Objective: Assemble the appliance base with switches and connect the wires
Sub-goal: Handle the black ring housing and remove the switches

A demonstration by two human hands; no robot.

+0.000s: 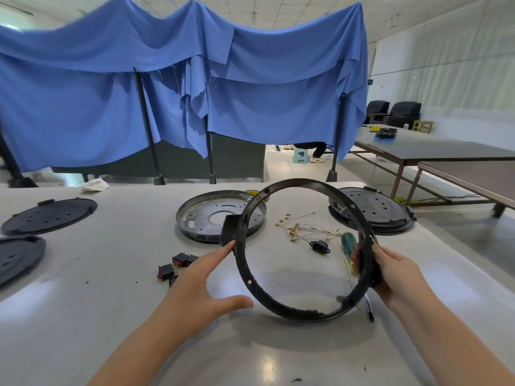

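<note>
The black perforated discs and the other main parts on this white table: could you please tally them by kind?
Black perforated discs: 3
Metal base pan: 1
Black plastic ring: 1
Green-handled screwdriver: 1
Black power socket: 1
Total: 7

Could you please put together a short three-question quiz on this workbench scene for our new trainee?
1. True or false: the right hand grips the black ring.
2. Which lies nearest the left hand? A) the rocker switches B) the wires C) the power socket
3. Fill in: the round metal plate lies ___ the ring, toward the blue cloth.

Key
1. True: its fingers curl round the ring's right side.
2. A: the switches sit just left of that hand, whose straight fingers touch the ring.
3. Behind.
</note>
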